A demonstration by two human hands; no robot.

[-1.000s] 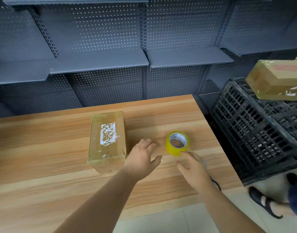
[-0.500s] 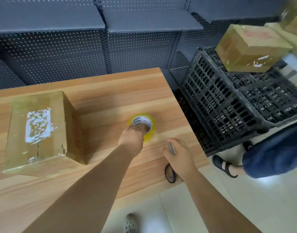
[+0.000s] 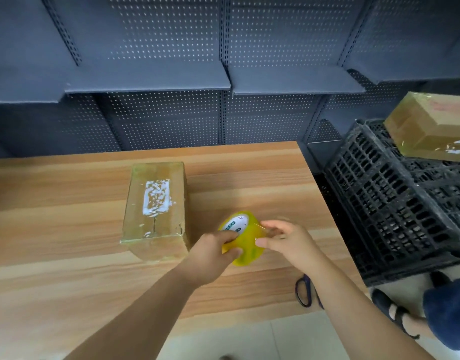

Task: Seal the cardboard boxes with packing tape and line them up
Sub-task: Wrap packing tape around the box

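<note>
1. Across the back wall, spanning the full width: dark perforated shelving (image 3: 223,81).
2. Lying in front of it: a wood-grain table (image 3: 67,268).
3. Standing off the table's right end: a black plastic crate (image 3: 395,203), sitting tilted and carrying a taped box (image 3: 426,126) on its upper edge.
4. Sitting on the table left of centre, well apart from the crate: a cardboard box (image 3: 156,203), flaps closed, glossy tape covering its top, a torn white label patch showing.
5. Gripping the yellow tape roll (image 3: 243,237), held tilted just right of that box: the left hand (image 3: 210,258), fingers hooking into the core, thumb curling round the outer wrap.
6. Touching the roll's right side with thumb and forefinger tips: the right hand (image 3: 288,242), blurring; pinching the tape end or merely resting there, cannot tell.
7. Lying near the table's front edge, partly hidden by the right forearm: dark-handled scissors (image 3: 303,292).
</note>
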